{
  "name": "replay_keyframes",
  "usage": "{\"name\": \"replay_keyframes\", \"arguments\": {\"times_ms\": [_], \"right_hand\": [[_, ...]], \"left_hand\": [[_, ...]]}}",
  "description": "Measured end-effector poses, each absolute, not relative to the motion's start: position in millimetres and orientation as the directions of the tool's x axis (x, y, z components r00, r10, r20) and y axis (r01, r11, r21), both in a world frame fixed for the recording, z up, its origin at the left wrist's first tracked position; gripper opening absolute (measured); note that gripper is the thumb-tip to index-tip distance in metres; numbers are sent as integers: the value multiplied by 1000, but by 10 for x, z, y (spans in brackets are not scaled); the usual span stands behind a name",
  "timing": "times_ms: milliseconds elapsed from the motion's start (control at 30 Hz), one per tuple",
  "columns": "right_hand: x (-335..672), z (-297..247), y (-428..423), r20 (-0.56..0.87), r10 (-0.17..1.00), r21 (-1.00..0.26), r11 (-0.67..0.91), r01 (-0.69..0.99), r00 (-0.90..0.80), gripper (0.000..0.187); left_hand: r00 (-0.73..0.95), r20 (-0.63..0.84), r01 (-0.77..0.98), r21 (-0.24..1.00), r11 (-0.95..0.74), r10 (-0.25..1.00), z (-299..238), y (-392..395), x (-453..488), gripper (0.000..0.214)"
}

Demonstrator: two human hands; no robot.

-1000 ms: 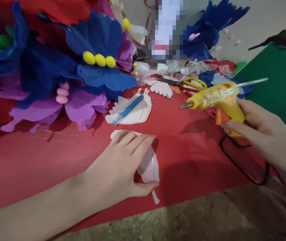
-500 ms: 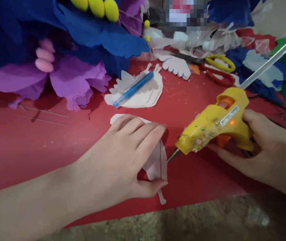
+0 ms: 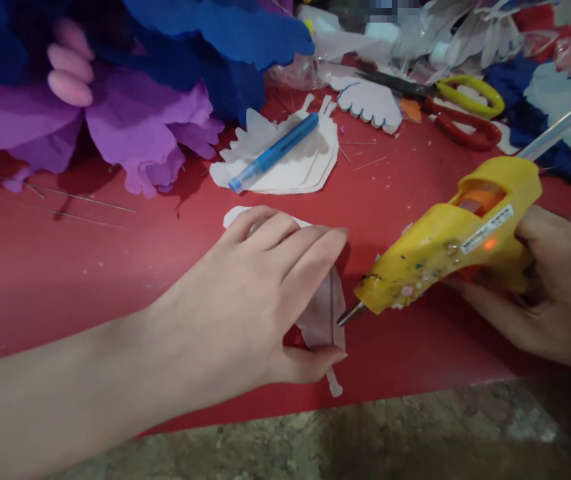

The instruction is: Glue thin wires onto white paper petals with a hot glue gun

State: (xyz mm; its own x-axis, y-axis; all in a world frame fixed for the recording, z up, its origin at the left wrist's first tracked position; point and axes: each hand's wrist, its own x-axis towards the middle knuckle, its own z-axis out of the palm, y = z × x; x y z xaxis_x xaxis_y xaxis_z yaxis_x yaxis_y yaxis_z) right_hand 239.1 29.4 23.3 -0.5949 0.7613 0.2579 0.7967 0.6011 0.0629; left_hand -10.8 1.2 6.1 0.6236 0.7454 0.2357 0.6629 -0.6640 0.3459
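Note:
My left hand (image 3: 255,293) holds a pale paper cutout (image 3: 318,317) down on the red table, its thumb and fingers set on the piece. Most of the cutout is hidden beneath the palm. A thin dark line, perhaps a wire, runs along the cutout's right edge. On the right, my right hand (image 3: 560,293) is wrapped round a yellow hot glue gun (image 3: 430,247). A clear glue stick (image 3: 565,123) juts from its back, and a small orange light glows on its side. The gun's metal nozzle (image 3: 350,313) points at the cutout's right edge, at the dark line.
Beyond my left hand, a blue pen (image 3: 275,152) lies on stacked white cutouts (image 3: 315,170). Scissors (image 3: 465,110) with yellow and red handles lie farther back. Purple (image 3: 135,127) and blue (image 3: 220,40) petals fill the back left. Thin wires (image 3: 80,200) lie on the red table (image 3: 165,267).
The view has shifted, so things sit higher in the picture. The glue gun's nozzle has come in from the cutout's outer edge onto the line. My left hand keeps its hold.

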Motion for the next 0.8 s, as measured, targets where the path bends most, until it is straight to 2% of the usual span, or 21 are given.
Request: {"name": "replay_keyframes", "arguments": {"times_ms": [133,533,800], "right_hand": [[2389,243,296,242,771,57,595,801,-590,29],[2395,263,302,197,774,45,605,795,-601,30],[2421,245,289,182,841,-6,519,855,-510,35]], "left_hand": [[627,272,658,318,-683,730,57,16,-105,60],[610,239,692,305,-655,756,64,8,-105,54],[587,198,699,365,-615,785,67,8,-93,50]]}}
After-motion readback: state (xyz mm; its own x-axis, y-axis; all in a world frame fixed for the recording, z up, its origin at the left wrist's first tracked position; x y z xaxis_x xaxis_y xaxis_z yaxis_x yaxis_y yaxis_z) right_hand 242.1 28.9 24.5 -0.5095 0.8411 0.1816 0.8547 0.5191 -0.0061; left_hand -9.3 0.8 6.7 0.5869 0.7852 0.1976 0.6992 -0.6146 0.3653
